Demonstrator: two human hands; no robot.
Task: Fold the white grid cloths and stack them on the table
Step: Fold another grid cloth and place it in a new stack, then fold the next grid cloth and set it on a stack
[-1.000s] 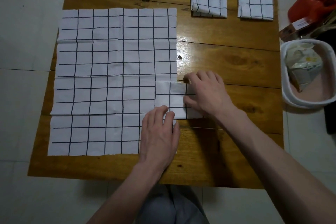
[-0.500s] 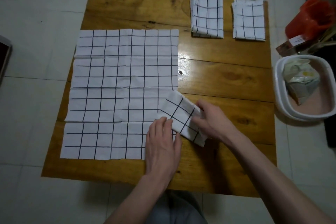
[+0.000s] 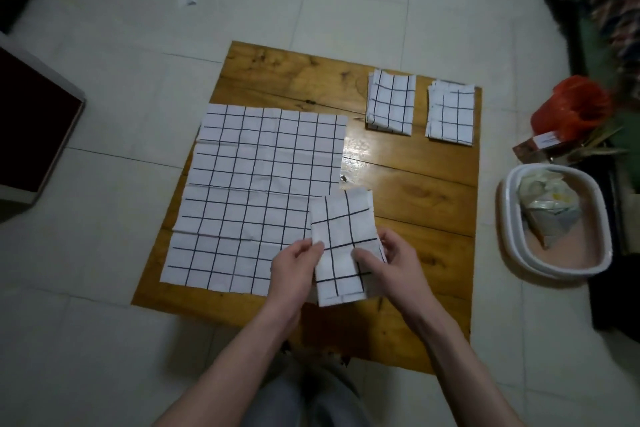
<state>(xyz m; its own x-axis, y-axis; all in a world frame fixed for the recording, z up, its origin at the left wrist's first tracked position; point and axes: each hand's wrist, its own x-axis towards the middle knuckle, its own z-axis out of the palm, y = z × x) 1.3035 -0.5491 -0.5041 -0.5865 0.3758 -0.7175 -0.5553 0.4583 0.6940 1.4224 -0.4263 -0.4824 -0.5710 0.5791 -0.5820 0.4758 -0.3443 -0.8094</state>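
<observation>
Since the earlier frame, folded cloth (image 3: 341, 246) is lifted off the wooden table (image 3: 408, 191) and turned upright. Left hand (image 3: 294, 269) pinches its left edge; right hand (image 3: 391, 263) grips the right edge, thumb across the front. Unfolded cloth (image 3: 256, 191) lies flat to the left; two folded stacks (image 3: 391, 104) sit at the far edge. No legible writing.
</observation>
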